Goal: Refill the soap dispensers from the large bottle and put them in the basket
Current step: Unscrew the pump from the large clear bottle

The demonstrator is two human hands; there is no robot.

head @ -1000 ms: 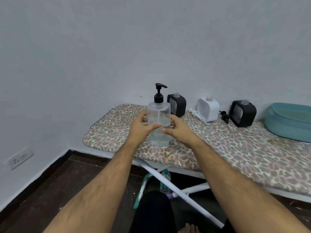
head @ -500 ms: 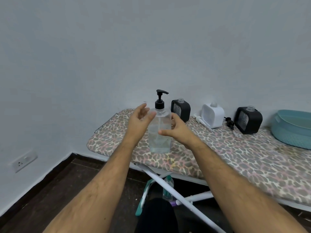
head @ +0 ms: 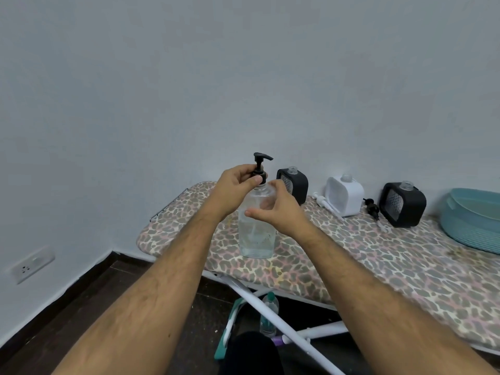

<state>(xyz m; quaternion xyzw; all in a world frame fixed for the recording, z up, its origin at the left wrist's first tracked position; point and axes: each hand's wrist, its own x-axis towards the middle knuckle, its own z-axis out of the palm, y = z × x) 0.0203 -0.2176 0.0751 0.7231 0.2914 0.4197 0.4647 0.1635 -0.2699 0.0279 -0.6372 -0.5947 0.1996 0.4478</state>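
1. Left arm: bare forearm, reaching forward and up from the lower left of the view.
2. Left hand (head: 234, 185): raised higher than the right, fingers curled, thumb and fingertips pinching the black pump collar (head: 259, 173).
3. Right arm: bare forearm, entering from the lower right, angled inward.
4. Right hand (head: 276, 209): fingers wrapped round the upper body of the large bottle (head: 257, 234), thumb extended toward the left.

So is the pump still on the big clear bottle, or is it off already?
Still on. The black pump sits upright on the large bottle; the left hand pinches its collar.
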